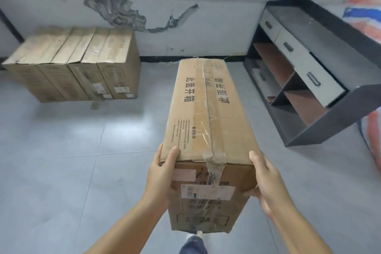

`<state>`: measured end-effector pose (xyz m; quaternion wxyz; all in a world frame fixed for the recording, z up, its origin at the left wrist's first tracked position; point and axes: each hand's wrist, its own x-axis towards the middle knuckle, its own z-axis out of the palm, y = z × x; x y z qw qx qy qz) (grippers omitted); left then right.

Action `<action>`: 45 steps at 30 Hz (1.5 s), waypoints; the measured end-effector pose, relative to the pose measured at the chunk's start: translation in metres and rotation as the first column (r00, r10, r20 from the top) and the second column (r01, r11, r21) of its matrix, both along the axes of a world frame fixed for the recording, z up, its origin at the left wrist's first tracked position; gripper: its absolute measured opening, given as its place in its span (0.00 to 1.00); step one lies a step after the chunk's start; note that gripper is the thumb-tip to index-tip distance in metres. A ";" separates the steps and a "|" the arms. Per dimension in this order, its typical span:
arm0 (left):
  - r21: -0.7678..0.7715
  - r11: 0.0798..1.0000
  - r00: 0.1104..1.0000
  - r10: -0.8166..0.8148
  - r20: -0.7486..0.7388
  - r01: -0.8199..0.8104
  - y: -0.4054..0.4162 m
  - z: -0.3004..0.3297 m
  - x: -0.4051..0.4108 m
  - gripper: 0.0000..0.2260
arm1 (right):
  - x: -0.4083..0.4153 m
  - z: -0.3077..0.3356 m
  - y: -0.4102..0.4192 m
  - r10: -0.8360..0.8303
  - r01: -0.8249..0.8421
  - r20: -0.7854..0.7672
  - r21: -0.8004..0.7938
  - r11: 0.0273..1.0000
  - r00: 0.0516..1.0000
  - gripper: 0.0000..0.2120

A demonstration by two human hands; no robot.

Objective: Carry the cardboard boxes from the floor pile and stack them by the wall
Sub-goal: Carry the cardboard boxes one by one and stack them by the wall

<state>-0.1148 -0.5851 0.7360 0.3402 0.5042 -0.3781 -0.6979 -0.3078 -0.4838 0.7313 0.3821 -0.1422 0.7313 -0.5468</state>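
Grey tiled floor, cracked pale wall, dark cabinet at right. A row of boxes stands against the wall. Left hand and right hand clasp the near end of a long taped box, held above the floor.

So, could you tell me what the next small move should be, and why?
Probably step forward and left toward the row of boxes by the wall: both the left hand and right hand grip the carried box off the floor, short of that row.
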 end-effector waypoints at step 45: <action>0.057 0.967 0.958 0.235 0.163 -0.247 -0.921 -0.068 -0.106 0.07 | -0.124 -0.075 -0.968 0.267 -0.270 0.098 0.024 0.962 0.959 0.15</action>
